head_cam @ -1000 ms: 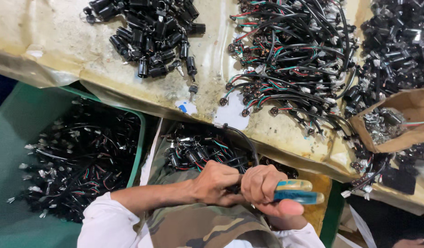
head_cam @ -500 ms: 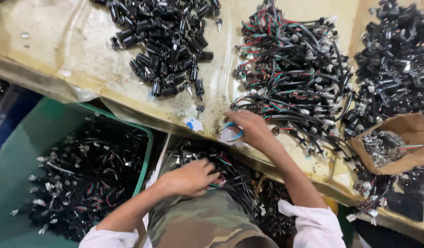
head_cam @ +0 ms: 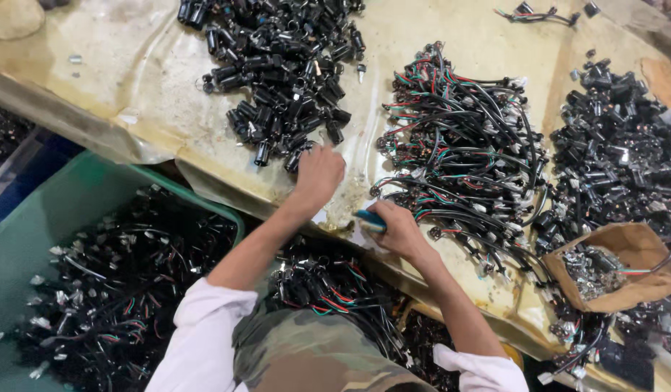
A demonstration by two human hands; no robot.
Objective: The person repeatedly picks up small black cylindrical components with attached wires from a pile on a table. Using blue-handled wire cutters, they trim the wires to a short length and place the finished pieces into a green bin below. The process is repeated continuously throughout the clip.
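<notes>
Hands [head_cam: 319,174] beside black connectors [head_cam: 277,80] and wired cables [head_cam: 459,138]

both hands [head_cam: 319,174] outstretched, fingers curled

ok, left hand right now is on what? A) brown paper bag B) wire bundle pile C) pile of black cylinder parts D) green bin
C: the left hand rests at the near edge of the pile of black cylinder parts on the table, while the right hand holds a blue tool next to the wire bundles.
</notes>
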